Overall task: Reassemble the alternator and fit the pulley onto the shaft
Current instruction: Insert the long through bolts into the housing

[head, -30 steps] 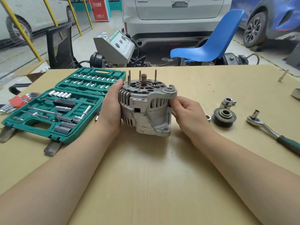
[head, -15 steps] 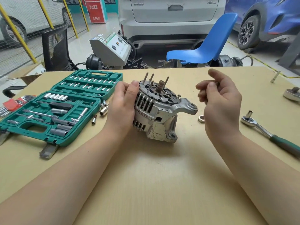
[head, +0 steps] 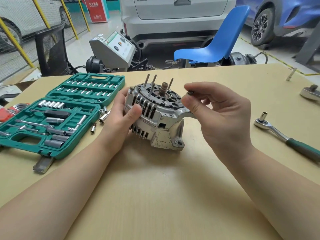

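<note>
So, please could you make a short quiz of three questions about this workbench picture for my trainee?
1. True or false: the left hand grips the alternator.
2. What does the right hand pinch?
A. a small dark part
B. the ratchet wrench
C. a hex key
3. Fill in: the green socket case lies open on the alternator's ____ side.

Key
1. True; its thumb lies on the finned housing.
2. A; held between thumb and fingertip, just right of the shaft. What part it is cannot be told.
3. left
</note>
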